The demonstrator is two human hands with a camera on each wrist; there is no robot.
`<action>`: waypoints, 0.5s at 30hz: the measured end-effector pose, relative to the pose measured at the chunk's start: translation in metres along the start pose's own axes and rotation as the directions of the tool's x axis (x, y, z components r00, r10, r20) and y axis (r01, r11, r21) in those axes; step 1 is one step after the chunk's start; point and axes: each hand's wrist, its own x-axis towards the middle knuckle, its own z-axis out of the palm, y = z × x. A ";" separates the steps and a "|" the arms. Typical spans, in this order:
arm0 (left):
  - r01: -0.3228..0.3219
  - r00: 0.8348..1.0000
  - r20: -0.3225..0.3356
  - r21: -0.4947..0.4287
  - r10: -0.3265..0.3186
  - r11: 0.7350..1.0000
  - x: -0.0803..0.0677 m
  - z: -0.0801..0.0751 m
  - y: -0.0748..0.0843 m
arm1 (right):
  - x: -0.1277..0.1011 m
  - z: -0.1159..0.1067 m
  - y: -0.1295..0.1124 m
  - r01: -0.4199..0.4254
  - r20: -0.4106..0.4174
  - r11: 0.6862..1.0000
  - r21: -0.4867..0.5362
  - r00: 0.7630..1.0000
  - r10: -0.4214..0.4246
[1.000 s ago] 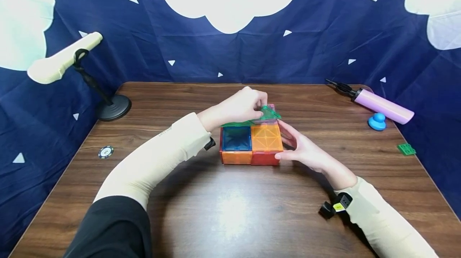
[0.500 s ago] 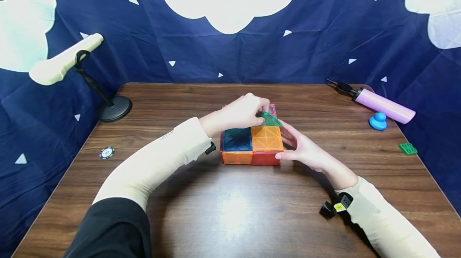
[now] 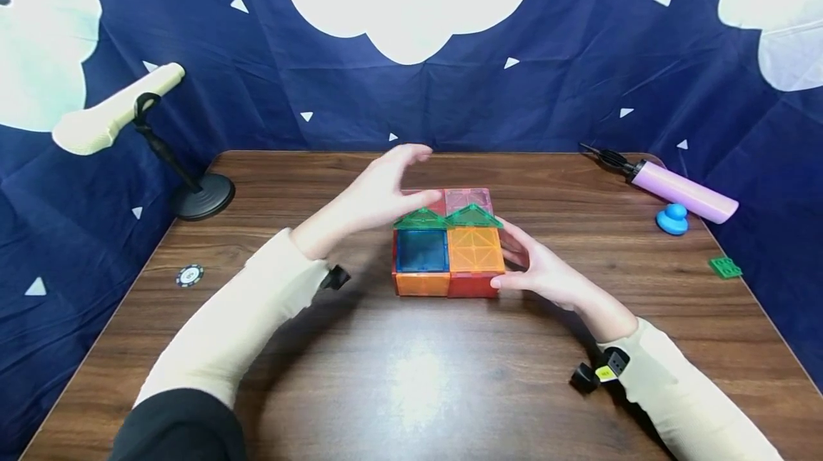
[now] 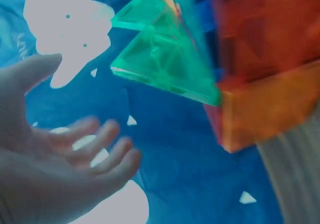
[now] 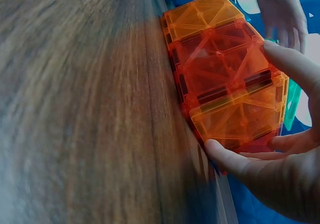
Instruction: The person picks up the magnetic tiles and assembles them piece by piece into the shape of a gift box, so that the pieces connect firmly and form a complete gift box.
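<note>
In the head view a low box of see-through magnetic tiles (image 3: 476, 250) sits on the table, with blue, orange, red and pink squares on top. Across its middle stand two green triangle tiles (image 3: 474, 217), side by side. My left hand (image 3: 376, 193) hovers at the box's left back, fingers spread and holding nothing. In the left wrist view that palm (image 4: 60, 169) is apart from the green triangles (image 4: 162, 66). My right hand (image 3: 546, 268) grips the box's right end, thumb at the front corner. The right wrist view shows its fingertips on the orange and red walls (image 5: 240, 114).
A cream microphone-shaped object (image 3: 116, 111) rests on a black stand (image 3: 206, 196) at the left, behind a poker chip (image 3: 189, 275). To the right lie a lilac hand pump (image 3: 684, 189), a blue rubber duck-like piece (image 3: 672, 219) and a green toy brick (image 3: 725, 268).
My left hand has set the right green triangle upright beside the other, let go of it and drawn back to the left. The right hand stays at the box's right end.
</note>
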 end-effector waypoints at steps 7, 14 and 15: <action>0.353 0.932 0.039 -0.324 -0.360 0.878 -0.065 0.017 -0.023 | -0.006 -0.001 0.001 -0.002 -0.018 1.000 -0.027 1.000 0.001; 0.463 0.885 0.319 -0.675 -0.340 0.574 -0.092 0.051 -0.029 | -0.007 -0.002 0.002 0.001 -0.029 1.000 -0.010 1.000 -0.001; 0.459 0.887 0.320 -0.683 -0.332 0.568 -0.092 0.054 -0.029 | -0.007 -0.002 0.002 0.000 -0.029 1.000 -0.007 1.000 0.000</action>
